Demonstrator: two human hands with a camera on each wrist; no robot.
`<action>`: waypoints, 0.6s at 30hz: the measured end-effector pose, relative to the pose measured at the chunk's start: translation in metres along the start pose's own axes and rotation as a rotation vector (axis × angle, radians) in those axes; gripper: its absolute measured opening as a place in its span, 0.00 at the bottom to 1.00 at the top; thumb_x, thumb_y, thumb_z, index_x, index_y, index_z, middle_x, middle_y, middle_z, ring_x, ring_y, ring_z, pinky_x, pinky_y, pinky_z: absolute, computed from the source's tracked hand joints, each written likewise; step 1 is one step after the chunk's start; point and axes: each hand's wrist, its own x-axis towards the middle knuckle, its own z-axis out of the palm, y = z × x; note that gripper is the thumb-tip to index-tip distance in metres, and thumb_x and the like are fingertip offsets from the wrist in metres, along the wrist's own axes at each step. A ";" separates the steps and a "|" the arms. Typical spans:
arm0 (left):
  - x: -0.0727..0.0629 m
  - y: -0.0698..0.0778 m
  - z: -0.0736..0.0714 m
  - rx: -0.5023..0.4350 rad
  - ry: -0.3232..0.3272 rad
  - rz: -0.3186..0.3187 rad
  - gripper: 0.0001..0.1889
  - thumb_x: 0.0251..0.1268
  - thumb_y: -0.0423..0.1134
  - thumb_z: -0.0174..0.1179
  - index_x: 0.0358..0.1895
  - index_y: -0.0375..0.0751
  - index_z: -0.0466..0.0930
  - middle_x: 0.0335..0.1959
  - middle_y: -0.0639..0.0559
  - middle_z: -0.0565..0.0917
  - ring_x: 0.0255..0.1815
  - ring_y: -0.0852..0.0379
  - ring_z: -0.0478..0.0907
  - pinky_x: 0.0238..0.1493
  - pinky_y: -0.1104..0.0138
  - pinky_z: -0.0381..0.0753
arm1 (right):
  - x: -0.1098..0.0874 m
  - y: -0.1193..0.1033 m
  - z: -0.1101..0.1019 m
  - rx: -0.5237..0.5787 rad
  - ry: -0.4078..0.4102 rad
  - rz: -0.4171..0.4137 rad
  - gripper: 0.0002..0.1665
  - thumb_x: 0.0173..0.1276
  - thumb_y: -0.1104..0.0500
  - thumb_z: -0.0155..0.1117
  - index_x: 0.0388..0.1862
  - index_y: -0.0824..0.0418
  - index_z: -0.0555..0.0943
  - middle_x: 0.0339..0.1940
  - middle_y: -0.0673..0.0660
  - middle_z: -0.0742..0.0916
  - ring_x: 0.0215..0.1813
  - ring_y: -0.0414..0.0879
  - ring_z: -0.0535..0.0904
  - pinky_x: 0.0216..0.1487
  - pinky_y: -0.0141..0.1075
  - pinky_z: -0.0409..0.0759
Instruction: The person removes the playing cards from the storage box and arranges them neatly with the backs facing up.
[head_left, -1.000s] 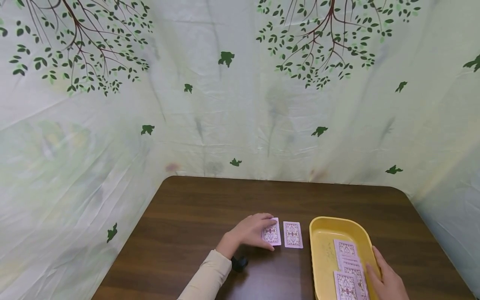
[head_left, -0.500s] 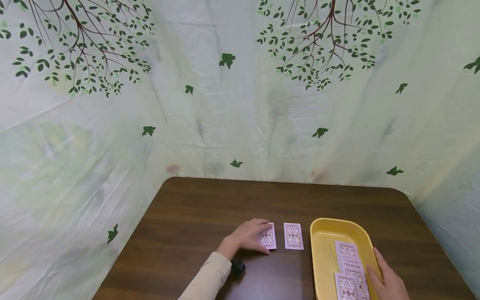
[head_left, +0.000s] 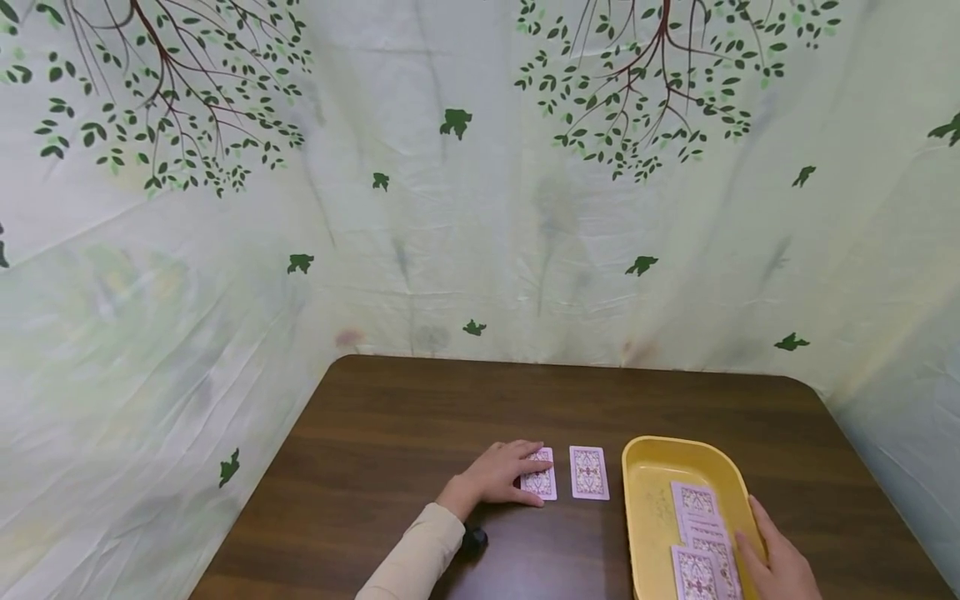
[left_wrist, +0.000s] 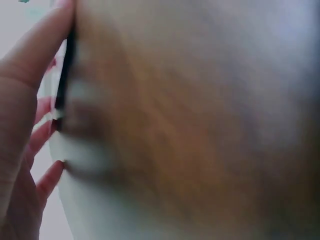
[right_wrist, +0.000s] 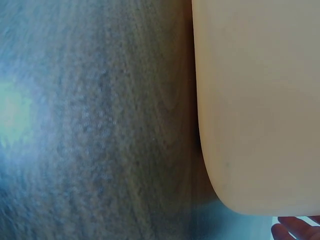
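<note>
My left hand point(head_left: 501, 472) rests over a patterned, face-down playing card point(head_left: 543, 485) lying on the table. One finger stretches across the card's upper part, and the thumb reaches its near edge. To its right, a second face-down card point(head_left: 589, 473) lies with a gap between them. In the left wrist view, the thumb and fingers point(left_wrist: 49, 182) extend down at a blurred surface. My right hand point(head_left: 783, 558) grips the right rim of a yellow tray point(head_left: 647, 504), thumb over the inside. Several overlapping cards point(head_left: 696, 575) lie in the tray; the right wrist view shows the tray's outer wall point(right_wrist: 260, 110).
The dark wooden table point(head_left: 375, 433) has rounded far corners. Behind it hangs a pale cloth point(head_left: 495, 233) printed with branches and leaves. Beneath my left wrist is a black object point(head_left: 474, 540), partly hidden by the sleeve.
The card under my left hand has shifted left and slightly nearer, widening its gap from the second card. The left fingers have spread over it. My right hand stays on the tray.
</note>
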 end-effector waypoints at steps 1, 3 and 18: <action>0.000 0.000 0.001 0.004 -0.009 0.000 0.35 0.54 0.68 0.52 0.66 0.60 0.65 0.68 0.51 0.61 0.67 0.55 0.56 0.57 0.57 0.62 | 0.000 0.001 0.000 -0.002 0.001 -0.002 0.38 0.72 0.52 0.46 0.69 0.73 0.46 0.52 0.80 0.72 0.47 0.71 0.72 0.43 0.59 0.69; -0.001 0.000 0.004 0.002 -0.013 0.007 0.35 0.55 0.68 0.50 0.67 0.60 0.64 0.69 0.51 0.60 0.68 0.54 0.55 0.58 0.56 0.61 | 0.000 0.002 0.001 -0.010 0.003 -0.002 0.38 0.72 0.52 0.46 0.69 0.73 0.46 0.52 0.81 0.71 0.48 0.72 0.71 0.43 0.59 0.69; 0.005 0.001 0.007 0.039 -0.048 0.000 0.34 0.58 0.68 0.45 0.68 0.63 0.59 0.70 0.55 0.56 0.69 0.55 0.51 0.60 0.54 0.58 | -0.001 0.004 0.001 -0.007 0.007 0.004 0.39 0.71 0.50 0.45 0.70 0.70 0.46 0.53 0.81 0.71 0.48 0.72 0.71 0.43 0.59 0.69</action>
